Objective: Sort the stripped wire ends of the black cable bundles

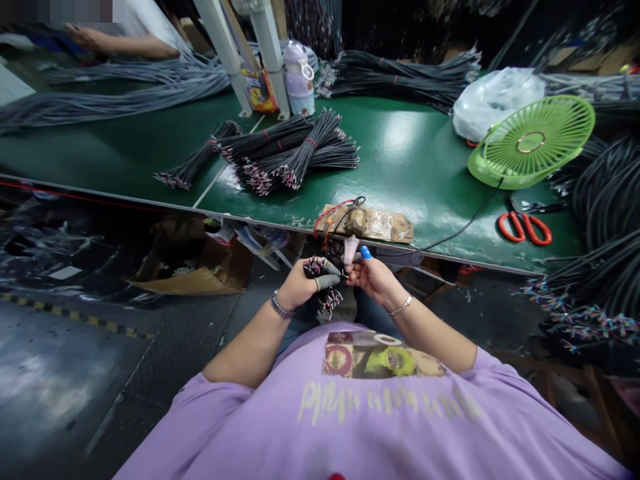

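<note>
green bench (430, 167) ends just beyond left hand (300, 285) holding black wires (316, 267)

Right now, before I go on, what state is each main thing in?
Left hand: closed around wire bunch
Wire bunch: held, ends splayed
Right hand: fingers bent near wire bunch, grip unclear
Cable bundles: tied, piled on green bench
Green fan: tilted, spinning or not unclear
Red-handled scissors: lying on bench, blade opening unclear
Bottle: upright, lid on
Plastic bag: crumpled
Cardboard box: open
</note>
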Action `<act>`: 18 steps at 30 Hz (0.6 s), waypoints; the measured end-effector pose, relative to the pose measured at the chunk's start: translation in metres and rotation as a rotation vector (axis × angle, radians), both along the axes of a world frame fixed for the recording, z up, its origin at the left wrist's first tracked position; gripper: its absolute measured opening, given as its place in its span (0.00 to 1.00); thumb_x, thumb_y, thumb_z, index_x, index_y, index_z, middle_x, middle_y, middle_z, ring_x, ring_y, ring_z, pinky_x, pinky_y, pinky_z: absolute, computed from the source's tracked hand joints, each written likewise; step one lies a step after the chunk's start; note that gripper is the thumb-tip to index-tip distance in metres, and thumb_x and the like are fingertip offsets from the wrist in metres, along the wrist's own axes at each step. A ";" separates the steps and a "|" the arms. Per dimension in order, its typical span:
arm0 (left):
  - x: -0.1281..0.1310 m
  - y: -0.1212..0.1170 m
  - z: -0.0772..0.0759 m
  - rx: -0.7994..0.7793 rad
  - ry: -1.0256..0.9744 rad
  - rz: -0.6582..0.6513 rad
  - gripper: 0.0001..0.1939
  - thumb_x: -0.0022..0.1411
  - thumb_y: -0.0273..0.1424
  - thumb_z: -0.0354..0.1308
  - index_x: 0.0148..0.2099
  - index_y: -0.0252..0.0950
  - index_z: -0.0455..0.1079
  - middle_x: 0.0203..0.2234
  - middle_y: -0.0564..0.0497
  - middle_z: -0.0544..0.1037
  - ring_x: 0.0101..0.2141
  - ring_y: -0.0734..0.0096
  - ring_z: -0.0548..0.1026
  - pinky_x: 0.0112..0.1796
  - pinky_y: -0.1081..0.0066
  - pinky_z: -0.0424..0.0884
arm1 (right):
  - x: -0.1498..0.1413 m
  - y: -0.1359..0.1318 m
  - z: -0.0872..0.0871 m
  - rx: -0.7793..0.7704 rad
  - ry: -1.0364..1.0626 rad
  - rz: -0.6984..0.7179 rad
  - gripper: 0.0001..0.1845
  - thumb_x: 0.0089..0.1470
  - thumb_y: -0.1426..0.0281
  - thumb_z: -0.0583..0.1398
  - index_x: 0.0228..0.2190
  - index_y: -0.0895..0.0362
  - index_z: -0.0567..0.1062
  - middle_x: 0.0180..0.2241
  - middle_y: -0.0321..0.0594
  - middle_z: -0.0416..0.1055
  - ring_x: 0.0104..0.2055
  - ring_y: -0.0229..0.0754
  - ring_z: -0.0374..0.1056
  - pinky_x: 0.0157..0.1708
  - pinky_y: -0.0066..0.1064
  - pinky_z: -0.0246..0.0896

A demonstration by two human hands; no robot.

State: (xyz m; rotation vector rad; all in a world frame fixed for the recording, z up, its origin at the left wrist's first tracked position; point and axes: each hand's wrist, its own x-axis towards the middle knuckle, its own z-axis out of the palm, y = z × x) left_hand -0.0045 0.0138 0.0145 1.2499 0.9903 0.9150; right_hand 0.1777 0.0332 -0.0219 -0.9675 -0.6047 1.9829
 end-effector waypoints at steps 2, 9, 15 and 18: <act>0.002 0.005 0.001 0.011 -0.038 0.044 0.10 0.46 0.31 0.68 0.31 0.31 0.75 0.23 0.52 0.77 0.24 0.75 0.72 0.29 0.73 0.71 | -0.002 0.007 0.005 -0.011 0.048 0.041 0.23 0.55 0.51 0.55 0.30 0.59 0.73 0.26 0.38 0.73 0.21 0.32 0.65 0.25 0.27 0.68; 0.007 0.014 0.003 0.012 -0.102 0.111 0.11 0.42 0.31 0.69 0.29 0.31 0.75 0.24 0.51 0.78 0.27 0.71 0.74 0.32 0.71 0.71 | -0.008 0.015 0.016 0.052 0.048 0.027 0.21 0.51 0.51 0.59 0.31 0.58 0.74 0.27 0.37 0.74 0.23 0.33 0.65 0.26 0.27 0.68; 0.008 0.015 0.006 -0.026 -0.107 0.081 0.13 0.40 0.32 0.71 0.28 0.31 0.75 0.22 0.52 0.77 0.25 0.72 0.73 0.31 0.70 0.71 | -0.013 0.011 0.007 0.144 -0.038 -0.106 0.25 0.49 0.47 0.58 0.30 0.58 0.74 0.27 0.38 0.74 0.23 0.32 0.64 0.26 0.26 0.65; 0.009 0.018 0.005 -0.002 -0.109 0.057 0.13 0.40 0.33 0.70 0.29 0.31 0.75 0.23 0.51 0.77 0.25 0.72 0.73 0.31 0.70 0.71 | -0.015 0.013 0.007 0.032 0.049 -0.052 0.25 0.49 0.47 0.58 0.32 0.57 0.74 0.27 0.37 0.75 0.23 0.33 0.65 0.26 0.27 0.65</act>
